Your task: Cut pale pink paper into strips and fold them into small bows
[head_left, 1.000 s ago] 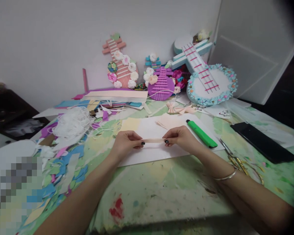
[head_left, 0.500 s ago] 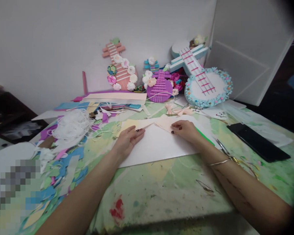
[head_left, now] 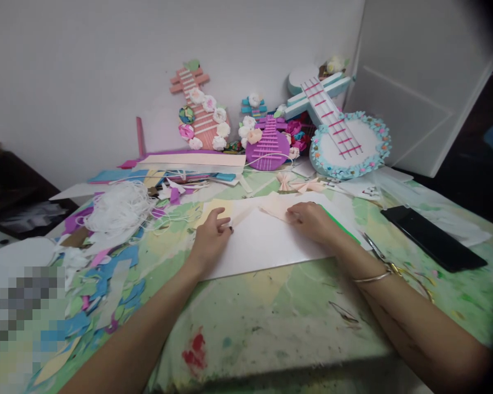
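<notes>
A white board lies flat before me. My left hand is over its left part, fingers spread apart and curved, holding nothing that I can see. Beside its fingertips is a narrow pale peach strip of paper. My right hand pinches the right edge of a piece of peach crepe paper lying on the board. A yellow paper piece shows at the board's far left corner. A green utility knife is mostly hidden behind my right hand.
Scissors and a black phone lie to the right. On the left are a heap of white string and paper scraps. Flower-trimmed craft lutes in pink, purple and white-blue lean along the wall.
One second ago both hands stretched the peach strip between them. My left hand has let it go and drawn back left; my right hand has moved to the peach crepe paper.
</notes>
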